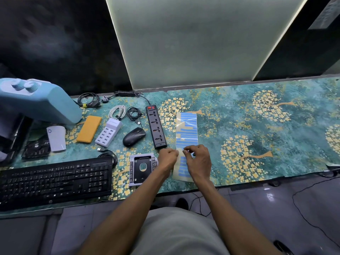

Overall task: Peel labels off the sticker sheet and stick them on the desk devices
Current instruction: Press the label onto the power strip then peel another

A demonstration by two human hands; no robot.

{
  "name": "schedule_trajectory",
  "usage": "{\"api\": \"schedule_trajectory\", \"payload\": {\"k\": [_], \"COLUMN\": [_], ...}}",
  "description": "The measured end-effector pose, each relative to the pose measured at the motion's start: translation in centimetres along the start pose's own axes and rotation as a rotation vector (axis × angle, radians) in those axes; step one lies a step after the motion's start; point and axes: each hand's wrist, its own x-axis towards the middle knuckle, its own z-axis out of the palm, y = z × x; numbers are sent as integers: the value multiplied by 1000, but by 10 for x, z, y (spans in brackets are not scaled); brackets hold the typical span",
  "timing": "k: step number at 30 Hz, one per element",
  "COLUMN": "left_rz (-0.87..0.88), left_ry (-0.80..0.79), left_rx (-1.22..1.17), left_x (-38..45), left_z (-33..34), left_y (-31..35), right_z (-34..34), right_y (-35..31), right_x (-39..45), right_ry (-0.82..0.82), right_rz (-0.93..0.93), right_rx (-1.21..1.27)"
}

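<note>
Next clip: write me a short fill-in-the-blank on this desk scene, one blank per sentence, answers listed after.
1. Both hands, left hand and right hand, work at the sticker sheet, whose labels are ____ in colour.
2. The black mouse lies between the white multi-port charger and the ____.
3. The flat orange case lies directly ____ of the charger.
4. The silver drive caddy sits just right of the ____.

Missing words: blue; power strip; left; keyboard
</note>
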Motion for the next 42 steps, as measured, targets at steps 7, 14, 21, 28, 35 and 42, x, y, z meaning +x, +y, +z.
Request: {"api": "schedule_trajectory", "payload": {"k": [7,14,21,28,35,42], "left_rz": [150,114,251,317,374,105], "left_ry": [229,352,426,365,281,-13], "left_rx": [210,244,534,833,905,-41], "left_x": [-20,-7,18,54,78,70], "left_z": [-42,-94,-135,-156,-167,-165], "left_y": [6,5,8,19,19,25], "right_z": [31,63,96,103,105,107], "right_y": [-28,-64,-89,-100,-103,-112], "right_x": [-1,3,9,14,20,16], "right_ry": [-111,-223,-227,-194,-196,-250], "right_rz": [93,145,272,374,387,358], "right_rx": [360,421,397,375,399,494]}}
